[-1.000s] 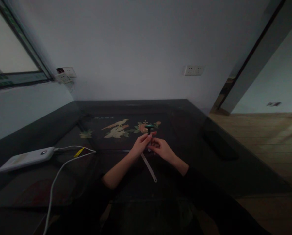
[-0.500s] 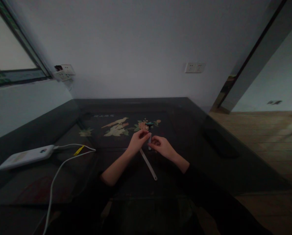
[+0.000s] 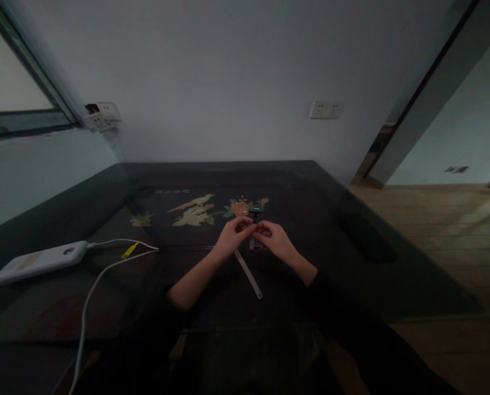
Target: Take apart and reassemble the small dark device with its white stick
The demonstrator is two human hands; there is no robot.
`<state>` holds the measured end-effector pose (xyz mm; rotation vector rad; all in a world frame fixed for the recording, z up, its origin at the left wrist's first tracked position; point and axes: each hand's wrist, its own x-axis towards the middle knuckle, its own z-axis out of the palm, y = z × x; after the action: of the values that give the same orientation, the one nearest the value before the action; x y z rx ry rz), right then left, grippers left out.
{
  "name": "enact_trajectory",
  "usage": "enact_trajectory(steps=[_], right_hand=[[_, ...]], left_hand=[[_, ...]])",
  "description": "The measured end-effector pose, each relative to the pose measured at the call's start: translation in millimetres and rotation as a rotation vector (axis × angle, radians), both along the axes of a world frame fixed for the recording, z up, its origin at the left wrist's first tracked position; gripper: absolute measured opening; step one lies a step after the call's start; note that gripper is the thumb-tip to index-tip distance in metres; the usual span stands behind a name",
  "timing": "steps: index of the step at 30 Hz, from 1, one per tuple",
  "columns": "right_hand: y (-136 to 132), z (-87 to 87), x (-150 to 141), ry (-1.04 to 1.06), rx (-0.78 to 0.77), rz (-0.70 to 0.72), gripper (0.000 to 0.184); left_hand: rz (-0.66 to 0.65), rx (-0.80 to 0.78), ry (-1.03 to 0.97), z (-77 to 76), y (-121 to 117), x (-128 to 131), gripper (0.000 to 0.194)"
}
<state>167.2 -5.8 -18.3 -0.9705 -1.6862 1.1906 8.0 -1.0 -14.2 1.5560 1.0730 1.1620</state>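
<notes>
A razor (image 3: 252,244) with a dark green crosswise head and a greyish handle stands between my two hands, head pointing away from me. My left hand (image 3: 232,235) is closed, thumb and fingers pinching the razor just below its head. From the other side my right hand (image 3: 274,241) pinches the same handle, its fingertips meeting those of the left. A flat, pale strip (image 3: 249,274) with a small hole at its near end lies slanted below the hands. Its far end is hidden by my left hand.
The dark tabletop (image 3: 311,219) bears a bird-and-flower picture (image 3: 193,211). A white power bank (image 3: 39,262) with a white cable (image 3: 84,318) and yellow tag (image 3: 130,250) lies at left. To the right is a dark, flat object (image 3: 366,236). A wall (image 3: 212,82) rises behind.
My right hand has moved slightly left and up, closing against the left hand. The razor's head has turned or shifted a little right. The whole view has shifted slightly.
</notes>
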Motion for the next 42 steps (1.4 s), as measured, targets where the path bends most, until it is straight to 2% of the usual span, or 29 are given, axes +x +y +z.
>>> enact_trajectory(steps=[6, 10, 12, 15, 18, 25, 30, 36, 42], right_hand=[[3, 7.9, 4, 0.026, -0.009, -0.074, 0.032], [8, 17.8, 17, 0.058, -0.017, -0.119, 0.027], [11, 21.5, 26, -0.036, -0.057, -0.125, 0.02], [15, 23.1, 36, -0.305, -0.122, -0.131, 0.015], [16, 20.3, 39, -0.557, -0.158, -0.136, 0.016], [20, 9.6, 38, -0.864, -0.148, -0.161, 0.015], [22, 7.6, 38, -1.035, -0.088, -0.162, 0.019], [16, 11.9, 36, -1.081, -0.05, -0.156, 0.021], [8, 18.3, 35, -1.123, -0.068, -0.048, 0.016]], left_hand=[[-0.033, 0.075, 0.044, 3.7, -2, 0, 0.027], [-0.017, 0.153, 0.133, 0.8, -1, -2, 0.025], [0.005, 0.25, 0.291, -0.4, -2, -4, 0.02], [-0.025, 0.444, 0.608, 0.8, -5, -7, 0.016], [-0.063, 0.516, 0.784, 3.5, -8, -10, 0.018], [-0.146, 0.403, 0.797, -2.8, 0, -14, 0.017], [-0.174, 0.32, 0.848, -11.7, 1, -15, 0.032], [-0.141, 0.275, 0.951, -13.1, -3, -15, 0.05], [-0.127, 0.283, 0.984, -16.6, -2, -16, 0.048]])
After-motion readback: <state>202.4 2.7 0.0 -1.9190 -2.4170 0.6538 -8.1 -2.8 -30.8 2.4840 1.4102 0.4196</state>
